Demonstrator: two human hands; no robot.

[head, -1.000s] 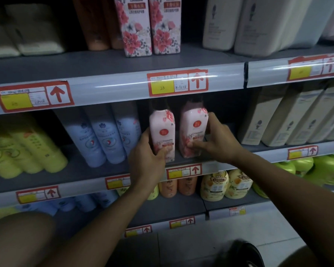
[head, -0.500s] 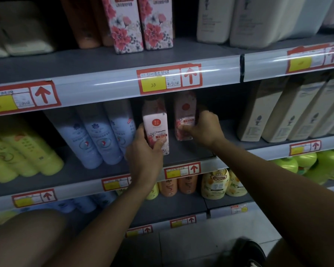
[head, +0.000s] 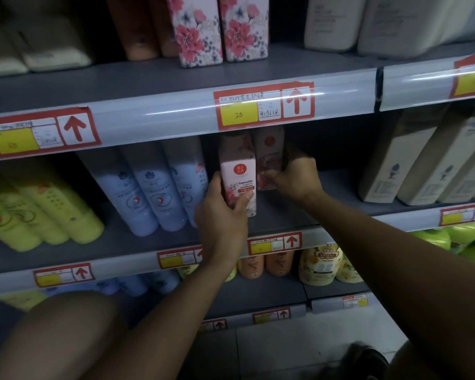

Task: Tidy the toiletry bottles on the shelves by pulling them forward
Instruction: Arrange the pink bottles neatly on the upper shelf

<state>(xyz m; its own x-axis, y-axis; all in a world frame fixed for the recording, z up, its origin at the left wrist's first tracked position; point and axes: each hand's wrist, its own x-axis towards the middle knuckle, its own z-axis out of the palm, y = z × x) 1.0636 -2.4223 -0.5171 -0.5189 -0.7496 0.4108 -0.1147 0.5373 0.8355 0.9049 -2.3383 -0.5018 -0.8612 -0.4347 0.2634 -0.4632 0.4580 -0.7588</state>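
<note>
on the middle shelf (head: 285,215), the left hand (head: 222,215) grips the front pink floral bottle (head: 237,174); the right hand (head: 296,176) grasps the pink bottle behind (head: 268,152), beside blue bottles (head: 148,187).

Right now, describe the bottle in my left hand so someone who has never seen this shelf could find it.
Find the middle shelf, under the price tag marked 25. Right of the pale blue bottles stand two pink-and-white floral bottles. Yours is the left pink bottle, gripped by the left hand: it sits further forward than its twin and shows a red round logo above the word Camellia.
</note>
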